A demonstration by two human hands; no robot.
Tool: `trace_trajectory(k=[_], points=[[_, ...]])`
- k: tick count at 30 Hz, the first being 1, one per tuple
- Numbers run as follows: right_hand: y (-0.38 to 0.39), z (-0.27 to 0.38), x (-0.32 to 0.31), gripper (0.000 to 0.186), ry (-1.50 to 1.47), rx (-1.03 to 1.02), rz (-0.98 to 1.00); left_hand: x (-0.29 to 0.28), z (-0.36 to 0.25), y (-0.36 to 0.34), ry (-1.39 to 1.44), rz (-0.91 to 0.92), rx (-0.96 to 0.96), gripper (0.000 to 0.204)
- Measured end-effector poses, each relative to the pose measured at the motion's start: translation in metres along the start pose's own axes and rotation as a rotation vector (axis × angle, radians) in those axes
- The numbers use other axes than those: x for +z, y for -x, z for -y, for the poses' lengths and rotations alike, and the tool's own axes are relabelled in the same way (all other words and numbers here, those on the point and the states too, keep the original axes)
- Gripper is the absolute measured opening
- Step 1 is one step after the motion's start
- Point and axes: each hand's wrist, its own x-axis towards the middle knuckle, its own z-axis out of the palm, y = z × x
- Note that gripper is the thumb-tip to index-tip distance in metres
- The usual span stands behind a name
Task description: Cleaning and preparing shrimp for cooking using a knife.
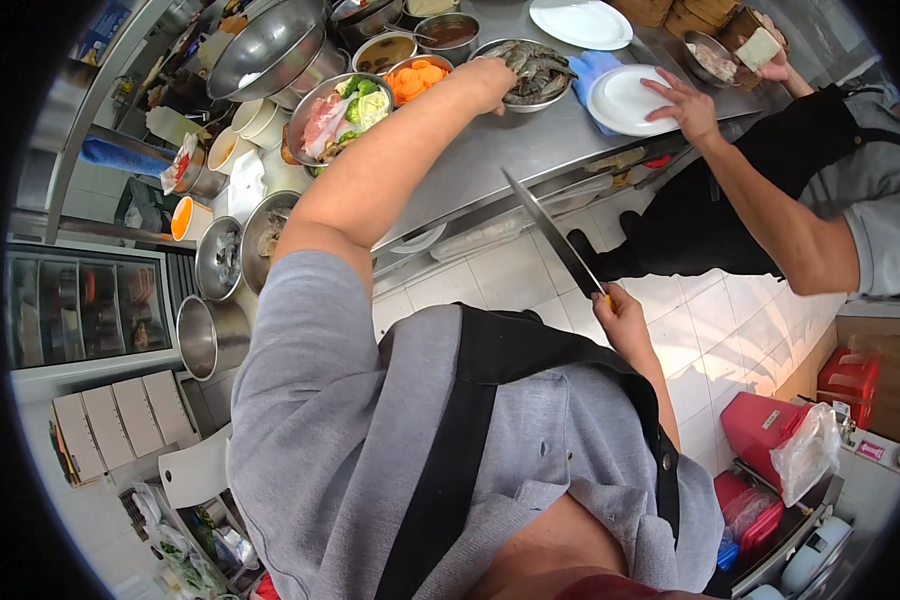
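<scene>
My left hand (485,85) reaches to the near left rim of a metal bowl of raw, grey, unpeeled shrimps (535,75). Its fingers are curled over the rim and partly hidden, with the thumb low on the outside. Lower down, my right hand (622,316) is closed around the yellowish handle of a long-bladed knife (553,232). The blade slants up and left, its tip near the counter's front edge. Sliced carrots (416,80) fill a bowl left of the shrimps. Beside it, another metal bowl holds broccoli (368,97) and pink meat (322,125).
A co-worker's hand (685,105) rests on white plates (625,100) at the right; their other hand (772,60) holds a pale block near a bowl of meat (710,58). Metal bowls (218,258) line the left side. Red bins (760,435) stand lower right on the tiled floor (700,330).
</scene>
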Motion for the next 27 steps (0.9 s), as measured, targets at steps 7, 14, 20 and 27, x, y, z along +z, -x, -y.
trace_trajectory(k=[7,14,20,27], points=[[-0.027,0.001,-0.001,0.018,-0.309,-0.001,0.100,-0.015,0.008,0.030,0.111,-0.109,-0.117,0.011],[-0.048,0.022,0.012,0.017,-0.436,0.071,0.282,0.064,0.015,0.151,0.529,-0.078,-0.484,0.013],[-0.064,0.023,0.014,0.017,-0.319,0.092,0.421,0.086,-0.007,0.167,0.331,0.027,-0.670,0.021],[-0.055,0.052,0.010,0.045,-0.342,0.098,0.478,0.098,-0.014,0.132,0.328,-0.121,-0.781,0.036]])
